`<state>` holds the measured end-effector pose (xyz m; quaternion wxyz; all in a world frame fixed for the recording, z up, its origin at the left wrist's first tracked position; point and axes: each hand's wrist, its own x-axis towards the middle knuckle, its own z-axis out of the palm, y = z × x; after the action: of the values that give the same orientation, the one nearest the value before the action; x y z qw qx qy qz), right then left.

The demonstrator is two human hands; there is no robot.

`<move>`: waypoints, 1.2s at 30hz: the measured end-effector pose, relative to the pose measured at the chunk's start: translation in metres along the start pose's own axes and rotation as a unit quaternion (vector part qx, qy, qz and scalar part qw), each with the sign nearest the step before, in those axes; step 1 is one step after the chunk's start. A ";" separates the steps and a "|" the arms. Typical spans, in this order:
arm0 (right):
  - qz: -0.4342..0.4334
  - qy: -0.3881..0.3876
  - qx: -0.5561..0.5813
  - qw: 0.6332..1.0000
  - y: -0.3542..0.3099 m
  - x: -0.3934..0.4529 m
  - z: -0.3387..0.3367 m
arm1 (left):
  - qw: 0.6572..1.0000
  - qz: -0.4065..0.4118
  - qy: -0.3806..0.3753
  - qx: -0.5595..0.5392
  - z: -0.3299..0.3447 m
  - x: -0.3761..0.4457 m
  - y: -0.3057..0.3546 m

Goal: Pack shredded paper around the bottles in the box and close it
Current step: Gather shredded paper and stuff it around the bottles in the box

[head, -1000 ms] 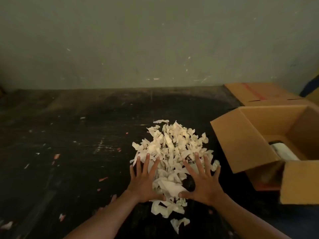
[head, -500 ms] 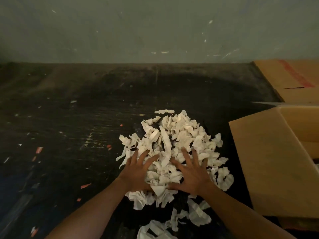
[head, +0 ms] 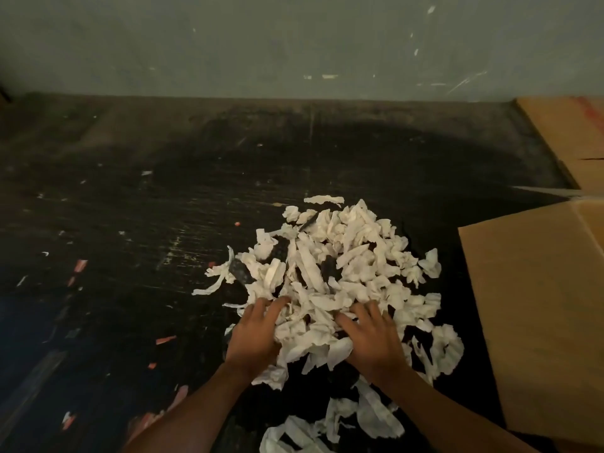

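Note:
A heap of white shredded paper [head: 340,263] lies on the dark floor in the middle of the view. My left hand [head: 256,335] presses into the heap's near left side, fingers curling around a clump. My right hand [head: 372,338] does the same on the near right side, with shreds bunched between both hands. The brown cardboard box [head: 536,315] stands at the right edge; only its raised left flap and a bit of the inside wall show. The bottles are out of view.
A flat piece of cardboard [head: 572,142] lies behind the box by the grey wall. More loose shreds [head: 343,420] sit close to me between my forearms. Small paper scraps [head: 80,264] dot the dark floor [head: 130,223] to the left.
The view has dropped and moved closer, so the box's inside left the frame. Both hands slid into the heap and their spread fingers have curled, bunching shreds between them.

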<state>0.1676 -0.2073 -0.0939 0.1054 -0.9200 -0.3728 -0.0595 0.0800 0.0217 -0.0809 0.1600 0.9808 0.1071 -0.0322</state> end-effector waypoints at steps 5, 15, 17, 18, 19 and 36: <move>0.017 -0.061 0.074 0.995 -0.001 0.012 -0.006 | 0.997 -0.011 -0.068 -0.029 -0.022 0.007 0.006; 0.158 -0.078 0.316 0.932 0.013 0.021 -0.078 | 0.989 -0.131 -0.019 -0.071 -0.085 -0.021 0.017; 0.172 -0.067 0.306 0.934 0.007 0.023 -0.106 | 0.988 -0.132 0.001 -0.083 -0.103 -0.032 0.023; 0.180 -0.060 0.302 0.934 0.003 0.024 -0.123 | 0.988 -0.130 0.014 -0.087 -0.113 -0.037 0.027; 0.187 -0.047 0.301 0.934 0.000 0.024 -0.138 | 0.987 -0.128 0.027 -0.090 -0.123 -0.042 0.031; 0.264 0.129 0.244 0.924 0.037 -0.083 -0.309 | 0.981 0.011 0.124 -0.147 -0.205 -0.084 0.189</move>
<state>0.1244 -0.3632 0.1848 0.3858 -0.9152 -0.1029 -0.0547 0.0460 -0.1046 0.1795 0.2885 0.9439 0.1192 0.1079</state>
